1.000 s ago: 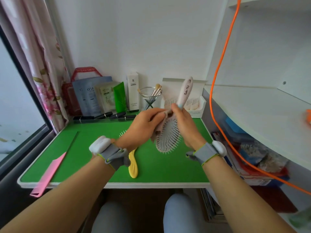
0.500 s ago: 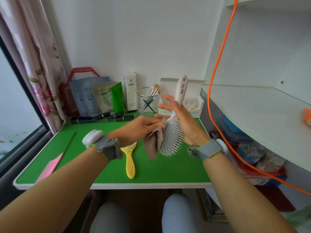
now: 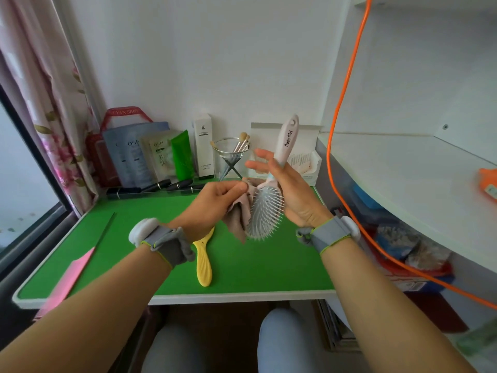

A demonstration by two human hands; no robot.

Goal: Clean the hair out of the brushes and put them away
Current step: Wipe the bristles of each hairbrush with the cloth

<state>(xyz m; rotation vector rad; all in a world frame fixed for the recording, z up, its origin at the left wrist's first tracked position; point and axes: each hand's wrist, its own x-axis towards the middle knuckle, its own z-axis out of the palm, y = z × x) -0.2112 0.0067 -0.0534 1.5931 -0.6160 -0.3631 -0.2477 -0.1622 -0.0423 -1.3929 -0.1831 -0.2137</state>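
**Change of state.** One second ago both hands were closed together at the top of the brush head, with the cloth pressed onto the pins. The left hand (image 3: 215, 203) has since drawn the brownish-pink soft cloth (image 3: 238, 222) off to the left edge of the head. Most of the pin field of the pale pink, oval, plastic paddle brush (image 3: 266, 211) is now uncovered. This indicates that one wiping pass is finished. No hair clump is visible among the pins, though fine strands would be too small to tell. Either a further pass or stowing this brush is the probable next step.

**Right hand.** The right hand (image 3: 293, 192) holds the paddle brush at its neck, above the green bench (image 3: 269, 265), handle up and head down. Two fingers (image 3: 258, 158) are stretched out straight and touch nothing. The brush lies against the palm. How the remaining fingers sit behind it cannot be determined.

**Left hand.** The fingers (image 3: 236, 187) are closed in a pinch on the upper edge of the cloth. The cloth hangs down and touches the left rim of the brush head.

**Remaining items.** A yellow plastic brush (image 3: 203, 262) lies on the bench, its head hidden under the left wrist. A pink tail comb (image 3: 72, 273) lies at the bench's left edge. Neither is put away yet.
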